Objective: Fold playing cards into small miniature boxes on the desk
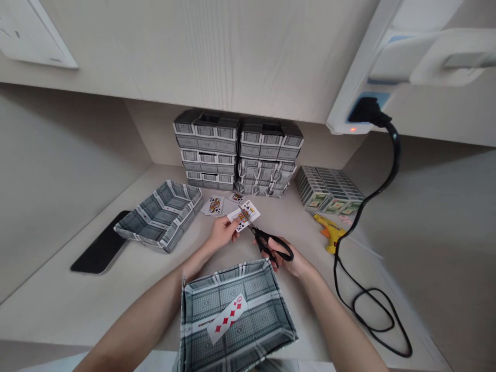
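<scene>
In the middle of the head view, my left hand (pixel 222 232) pinches a king playing card (pixel 244 214) by its lower left edge. My right hand (pixel 284 256) grips black-handled scissors (pixel 267 243) by the loops, and their blades lie across that card. Close to me sits an open tray made of playing cards (pixel 267 305), with a cut strip of a red diamonds card (pixel 228 318) inside it. Beyond my left hand lie several loose face cards (pixel 213 205) on the table.
Stacked card boxes (pixel 209 155) stand at the back. A second card tray (pixel 163 214) rests left, over a black phone (pixel 98 253). To the right are packed card decks (pixel 329 191), a yellow glue gun (pixel 328 231) and a looping black cable (pixel 395 150) from a power strip (pixel 360 98).
</scene>
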Demonstrator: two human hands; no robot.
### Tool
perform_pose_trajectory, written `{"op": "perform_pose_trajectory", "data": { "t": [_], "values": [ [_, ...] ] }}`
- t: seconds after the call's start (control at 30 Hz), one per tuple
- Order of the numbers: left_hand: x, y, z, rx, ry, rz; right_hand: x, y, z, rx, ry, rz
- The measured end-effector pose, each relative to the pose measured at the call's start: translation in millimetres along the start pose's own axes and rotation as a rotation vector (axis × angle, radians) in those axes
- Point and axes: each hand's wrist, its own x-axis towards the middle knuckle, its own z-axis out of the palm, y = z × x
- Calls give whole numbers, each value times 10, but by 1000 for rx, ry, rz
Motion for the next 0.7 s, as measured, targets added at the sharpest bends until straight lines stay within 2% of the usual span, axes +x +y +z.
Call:
{"op": "perform_pose_trajectory", "data": {
  "t": [0.3,0.7],
  "values": [
    [47,-91,-31,-9,-77,-13,8,20,-21,13,12,12],
    [33,-41,-15,-21,-93,-34,-9,22,-13,7,51,34]
  ]
}}
